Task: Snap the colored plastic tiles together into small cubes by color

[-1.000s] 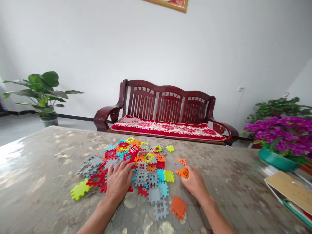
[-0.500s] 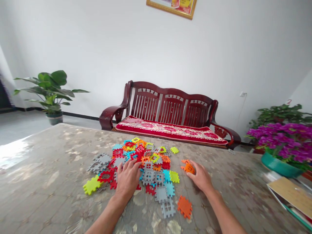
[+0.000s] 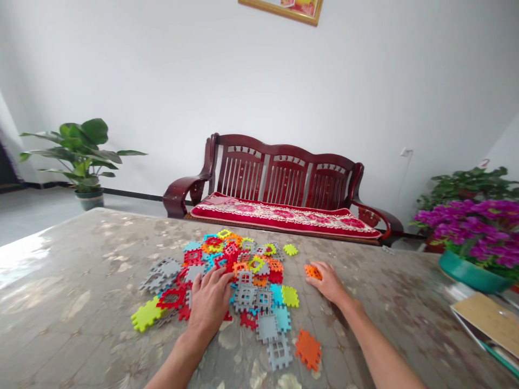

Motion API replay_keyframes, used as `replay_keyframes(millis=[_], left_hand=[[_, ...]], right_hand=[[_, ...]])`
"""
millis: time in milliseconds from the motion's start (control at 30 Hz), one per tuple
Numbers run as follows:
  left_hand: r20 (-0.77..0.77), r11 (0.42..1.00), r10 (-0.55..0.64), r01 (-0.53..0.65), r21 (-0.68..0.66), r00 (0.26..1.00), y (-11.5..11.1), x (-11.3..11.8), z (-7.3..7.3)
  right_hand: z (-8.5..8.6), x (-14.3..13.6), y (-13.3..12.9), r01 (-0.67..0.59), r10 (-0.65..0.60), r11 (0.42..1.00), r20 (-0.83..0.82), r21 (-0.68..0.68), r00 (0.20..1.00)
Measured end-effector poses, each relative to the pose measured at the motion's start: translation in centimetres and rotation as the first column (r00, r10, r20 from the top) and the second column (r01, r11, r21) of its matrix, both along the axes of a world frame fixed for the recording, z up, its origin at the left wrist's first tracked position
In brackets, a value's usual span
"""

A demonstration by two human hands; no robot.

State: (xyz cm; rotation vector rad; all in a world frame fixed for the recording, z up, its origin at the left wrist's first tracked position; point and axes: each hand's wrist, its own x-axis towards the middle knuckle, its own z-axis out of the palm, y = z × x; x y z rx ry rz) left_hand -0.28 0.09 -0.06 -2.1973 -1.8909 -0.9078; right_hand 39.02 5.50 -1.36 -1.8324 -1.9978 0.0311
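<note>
Taking twelve o'clock as straight ahead of the seated person, I see a heap of interlocking plastic pieces (image 3: 246, 296) on the patterned table (image 3: 81, 302), just short of twelve, in red, grey, blue, orange and yellow-green. The left hand (image 3: 208, 300) lies palm down at the heap's eight o'clock, its fingers loosely spread over the pieces; it looks open, though I can't see under the palm. The right hand (image 3: 327, 282) is apart from the heap, at its three o'clock, with thumb and fingers closed on an orange lattice piece (image 3: 312, 271) that they partly cover. I can't tell whether that piece touches the table.

Around the heap, a solid orange tile (image 3: 308, 349) lies by itself at four o'clock, a grey window tile (image 3: 279, 352) sits at five, a large yellow-green tile (image 3: 146, 314) at nearly nine, and a small yellow-green one at two.

Beyond the table, at twelve, stands a dark red wooden bench (image 3: 286, 181) with a floral cover (image 3: 284, 214). A leafy potted plant (image 3: 83, 156) is at half past ten, and purple flowers (image 3: 478, 227) in a teal bowl (image 3: 472, 273) at two.
</note>
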Motion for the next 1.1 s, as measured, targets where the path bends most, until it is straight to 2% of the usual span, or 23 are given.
replay_keyframes(millis=[100,167,300,433,500,700,833,900,1000,1067,1100], left_hand=[[-0.013,1.000,-0.007,0.007,-0.011,1.000,0.2,-0.2,-0.2],[-0.017,1.000,-0.006,0.005,-0.013,1.000,0.3,-0.3,-0.3],[-0.020,1.000,-0.002,0.002,-0.001,1.000,0.4,-0.3,-0.3],[-0.028,1.000,0.001,-0.001,-0.007,1.000,0.4,-0.3,-0.4],[-0.030,1.000,0.003,-0.003,-0.010,1.000,0.4,-0.4,-0.4],[-0.054,1.000,0.007,-0.009,-0.020,0.999,0.2,-0.5,-0.2],[-0.032,1.000,0.016,-0.016,0.013,0.999,0.0,-0.4,0.0],[-0.001,0.998,0.027,-0.027,0.053,1.000,-0.1,-0.5,0.0],[0.061,0.993,0.059,-0.065,0.104,0.996,-0.2,-0.9,0.4],[0.123,0.985,0.125,-0.139,0.106,0.985,-0.1,-1.5,1.3],[0.162,0.976,0.180,-0.197,0.091,0.970,0.0,-2.0,1.9]], right_hand=[[-0.6,1.8,1.1,0.168,-0.170,0.984,0.015,0.061,0.985],[-0.8,2.9,1.6,0.239,-0.241,0.967,0.005,0.083,0.971],[-1.2,4.0,2.1,0.267,-0.267,0.958,-0.016,0.109,0.964],[-0.6,4.4,2.3,0.289,-0.281,0.929,-0.068,0.230,0.957],[-0.2,4.4,2.6,0.284,-0.278,0.925,-0.062,0.254,0.959],[-0.8,3.1,2.7,0.245,-0.246,0.969,0.037,0.037,0.969],[-1.0,2.6,2.3,0.265,-0.267,0.962,0.017,0.070,0.964],[-0.8,2.4,1.7,0.250,-0.242,0.954,-0.067,0.164,0.968],[-0.7,1.4,-0.3,0.172,-0.095,0.943,-0.265,0.285,0.959],[-0.8,0.3,-2.5,0.133,-0.015,0.952,-0.391,0.277,0.920],[-0.8,-0.4,-3.8,0.111,0.004,0.967,-0.451,0.228,0.892]])
